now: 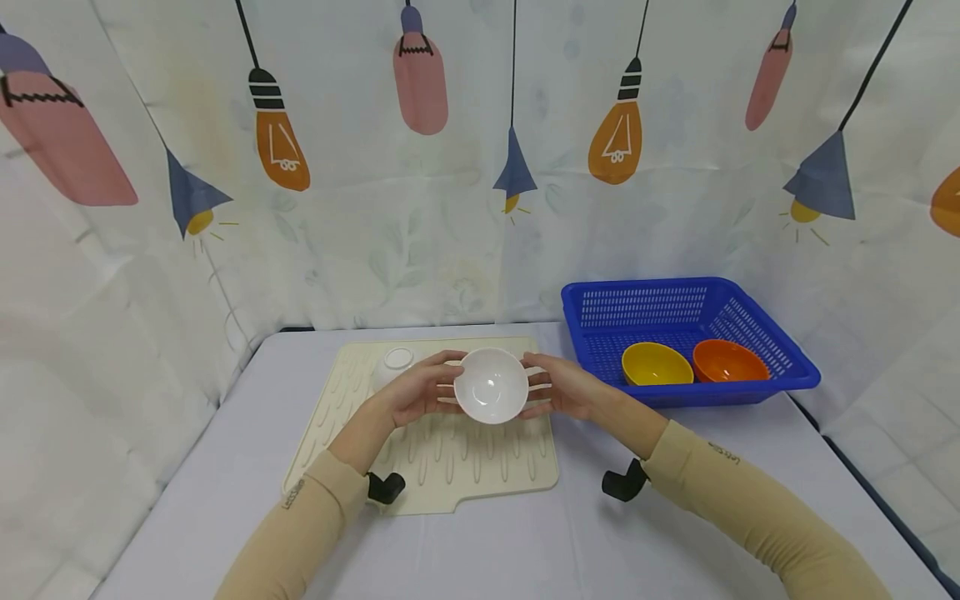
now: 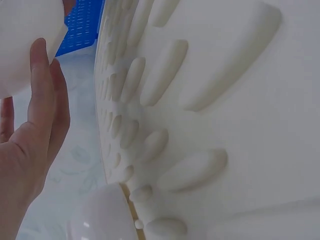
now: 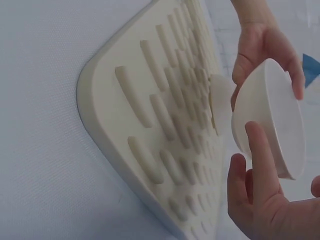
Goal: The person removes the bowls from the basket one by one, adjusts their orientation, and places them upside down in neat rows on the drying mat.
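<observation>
Between both hands, above the drying mat (image 1: pixel 480 467), a white bowl (image 1: pixel 492 387) is held up with its inside facing the head camera. My left hand (image 1: pixel 416 390) holds its left side, thumb at the rim and fingers behind. At the opposite side, my right hand (image 1: pixel 564 387) holds the bowl, its index finger (image 3: pixel 261 155) touching the outer wall in the right wrist view. A second white bowl (image 1: pixel 396 360) lies upside down on the mat's back left, partly hidden behind my left hand; the left wrist view shows this overturned bowl (image 2: pixel 102 215) too.
On the table's back right stands a blue basket (image 1: pixel 780 385) with perforated walls. It holds a yellow bowl (image 1: pixel 657 365) and an orange bowl (image 1: pixel 729 362). A white cloth (image 1: pixel 600 542) covers the table. A printed curtain (image 1: pixel 465 275) hangs close behind it.
</observation>
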`<state>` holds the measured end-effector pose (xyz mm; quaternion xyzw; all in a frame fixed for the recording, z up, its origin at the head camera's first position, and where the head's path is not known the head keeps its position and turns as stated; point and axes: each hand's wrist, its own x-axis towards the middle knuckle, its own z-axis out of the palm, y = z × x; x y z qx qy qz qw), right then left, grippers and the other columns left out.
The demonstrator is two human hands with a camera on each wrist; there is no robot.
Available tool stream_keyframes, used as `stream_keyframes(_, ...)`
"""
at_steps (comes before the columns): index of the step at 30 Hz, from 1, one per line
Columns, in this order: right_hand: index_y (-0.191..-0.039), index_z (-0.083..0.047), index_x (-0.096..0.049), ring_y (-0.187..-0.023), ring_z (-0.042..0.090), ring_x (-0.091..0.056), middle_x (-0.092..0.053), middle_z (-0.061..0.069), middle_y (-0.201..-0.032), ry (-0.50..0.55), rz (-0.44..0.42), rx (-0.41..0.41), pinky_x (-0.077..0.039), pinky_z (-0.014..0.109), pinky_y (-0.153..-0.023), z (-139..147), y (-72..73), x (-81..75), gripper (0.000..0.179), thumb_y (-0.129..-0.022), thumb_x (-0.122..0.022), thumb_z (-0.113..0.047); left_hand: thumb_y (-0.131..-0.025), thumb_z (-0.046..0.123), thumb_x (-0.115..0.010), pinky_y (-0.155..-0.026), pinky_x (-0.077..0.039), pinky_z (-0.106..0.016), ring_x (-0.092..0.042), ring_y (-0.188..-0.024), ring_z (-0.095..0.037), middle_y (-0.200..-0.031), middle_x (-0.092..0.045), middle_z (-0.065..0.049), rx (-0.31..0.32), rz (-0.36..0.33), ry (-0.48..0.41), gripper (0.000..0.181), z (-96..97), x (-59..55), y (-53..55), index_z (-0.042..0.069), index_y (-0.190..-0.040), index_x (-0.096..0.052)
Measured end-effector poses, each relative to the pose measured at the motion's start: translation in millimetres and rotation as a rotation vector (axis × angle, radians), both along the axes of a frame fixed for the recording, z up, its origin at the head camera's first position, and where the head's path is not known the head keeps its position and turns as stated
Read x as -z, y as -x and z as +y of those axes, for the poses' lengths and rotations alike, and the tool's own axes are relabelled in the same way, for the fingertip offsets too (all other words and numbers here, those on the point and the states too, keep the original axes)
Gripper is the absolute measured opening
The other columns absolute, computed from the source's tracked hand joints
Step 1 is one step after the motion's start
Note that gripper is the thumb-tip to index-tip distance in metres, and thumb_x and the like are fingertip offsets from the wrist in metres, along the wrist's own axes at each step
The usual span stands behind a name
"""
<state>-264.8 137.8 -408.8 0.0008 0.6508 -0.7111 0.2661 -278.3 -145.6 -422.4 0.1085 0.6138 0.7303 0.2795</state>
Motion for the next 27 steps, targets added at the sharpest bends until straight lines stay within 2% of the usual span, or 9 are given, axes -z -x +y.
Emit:
stream_keyframes(7, -0.148, -0.005, -0.045, -0.120, 0.044, -0.058, -0.049, 0.028, -0.141, 0.020, -0.027, -0.010, -0.059, 0.053, -0.083, 0, -1.4, 1.8, 0.053, -0.108, -0.049, -0.040, -0.098, 0.008, -0.065, -0.093, -0.054, -0.057, -0.065, -0.110, -0.033, -0.139, -0.052, -0.017, -0.049, 0.040, -0.020, 0.044, -2.7, -2.4, -1.1, 0.010, -0.140, -0.053)
stream_keyframes(15, -0.149, -0.001, -0.040, -0.120, 0.044, -0.059, -0.047, 0.031, -0.142, 0.051, -0.046, -0.023, -0.058, 0.055, -0.084, 1, -1.2, 4.6, 0.059, -0.108, -0.050, -0.042, -0.093, 0.003, -0.070, -0.092, -0.056, -0.055, -0.058, -0.119, -0.036, -0.137, -0.053, -0.021, -0.059, 0.174, 0.050, 0.046, -1.4, -5.5, -3.4, 0.007, -0.137, -0.056)
stream_keyframes(21, -0.151, -0.006, -0.037, -0.119, 0.043, -0.060, -0.049, 0.031, -0.141, 0.067, -0.057, -0.038, -0.058, 0.055, -0.085, 2, -1.3, 2.9, 0.056, -0.108, -0.048, -0.041, -0.090, 0.004, -0.075, -0.092, -0.057, -0.049, -0.055, -0.127, -0.037, -0.143, -0.053, -0.019, -0.072, 0.273, 0.112, 0.051, 0.0, -8.4, -8.8, 0.007, -0.138, -0.058)
stream_keyframes(27, -0.150, -0.004, -0.035, -0.128, 0.048, -0.054, -0.051, 0.030, -0.138, 0.062, -0.063, -0.048, -0.058, 0.055, -0.085, 3, -2.1, 3.3, 0.058, -0.108, -0.047, -0.043, -0.089, 0.008, -0.080, -0.091, -0.056, -0.043, -0.056, -0.127, -0.033, -0.137, -0.058, -0.014, -0.077, 0.406, 0.202, 0.049, -0.9, -7.6, -12.5, 0.009, -0.134, -0.062)
